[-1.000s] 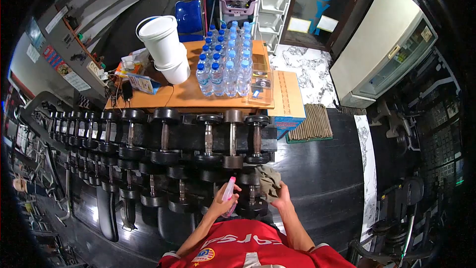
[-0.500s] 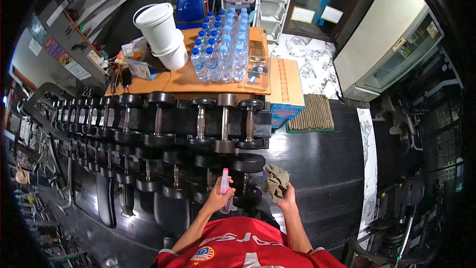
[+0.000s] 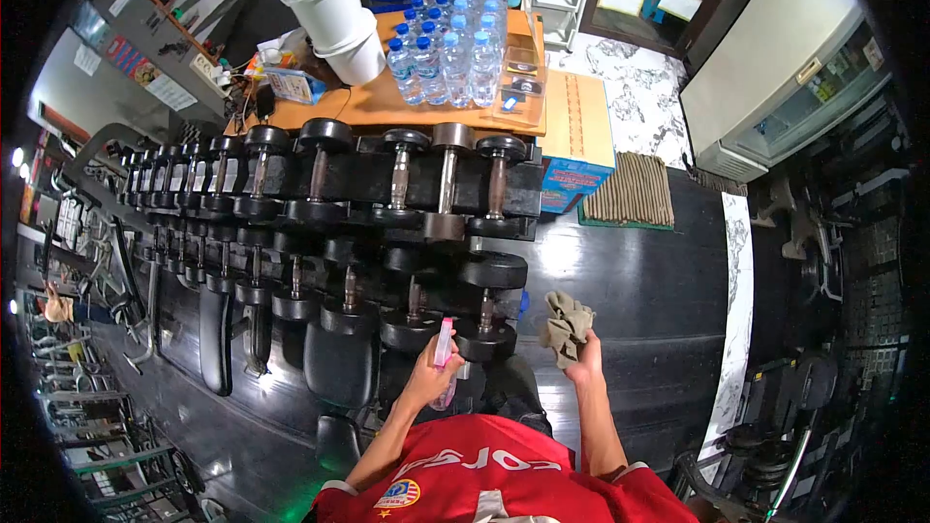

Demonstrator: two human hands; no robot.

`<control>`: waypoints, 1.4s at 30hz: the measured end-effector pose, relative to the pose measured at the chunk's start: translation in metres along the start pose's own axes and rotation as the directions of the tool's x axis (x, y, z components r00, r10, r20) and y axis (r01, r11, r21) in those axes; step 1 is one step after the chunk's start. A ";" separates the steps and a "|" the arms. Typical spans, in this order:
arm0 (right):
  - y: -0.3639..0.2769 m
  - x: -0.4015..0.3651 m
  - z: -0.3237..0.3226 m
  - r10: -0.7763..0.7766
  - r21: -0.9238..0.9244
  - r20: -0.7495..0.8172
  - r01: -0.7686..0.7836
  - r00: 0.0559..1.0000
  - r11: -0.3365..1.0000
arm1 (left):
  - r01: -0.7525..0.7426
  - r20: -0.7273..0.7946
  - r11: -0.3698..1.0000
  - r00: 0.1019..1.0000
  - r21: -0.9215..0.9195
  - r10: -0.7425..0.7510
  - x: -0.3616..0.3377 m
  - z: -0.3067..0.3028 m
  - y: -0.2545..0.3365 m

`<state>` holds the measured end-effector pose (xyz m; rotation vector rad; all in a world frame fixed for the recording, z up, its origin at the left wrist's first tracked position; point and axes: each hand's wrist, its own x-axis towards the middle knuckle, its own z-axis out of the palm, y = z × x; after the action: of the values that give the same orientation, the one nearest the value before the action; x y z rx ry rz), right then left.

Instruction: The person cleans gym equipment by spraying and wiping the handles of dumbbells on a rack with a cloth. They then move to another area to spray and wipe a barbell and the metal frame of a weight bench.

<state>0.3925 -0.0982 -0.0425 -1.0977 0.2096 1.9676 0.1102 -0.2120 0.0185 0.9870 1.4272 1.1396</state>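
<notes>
Head view: left hand (image 3: 426, 383) holds spray bottle (image 3: 443, 360) upright

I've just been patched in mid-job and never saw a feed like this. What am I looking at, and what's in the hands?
No machine here: a person works with bare hands. The one picture comes from a camera on their head, looking forward and down; its wide lens bends the edges. The red shirt at the bottom is their own. The left hand holds a spray bottle; the right hand holds a cloth. Before them stands a rack of dumbbells. Behind it, a table bears water bottles and white buckets.
</notes>
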 end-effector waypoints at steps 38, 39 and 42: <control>0.087 -0.027 -0.097 -0.383 -0.318 -0.104 0.334 0.918 0.887 | 0.262 0.057 0.964 0.963 0.054 -0.265 0.103 0.037 -0.091; 0.076 -0.016 -0.096 -0.392 -0.286 -0.040 0.366 0.919 0.886 | 0.273 0.050 0.960 0.960 0.066 -0.277 0.106 0.038 -0.093; 0.045 0.009 -0.075 -0.407 -0.300 0.005 0.389 0.914 0.871 | 0.289 0.012 0.952 0.956 0.100 -0.292 0.113 0.045 -0.104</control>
<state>0.4030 -0.1591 -0.1048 -1.2746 -0.2754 1.6233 0.1376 -0.1190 -0.1092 0.8217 1.5591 0.8448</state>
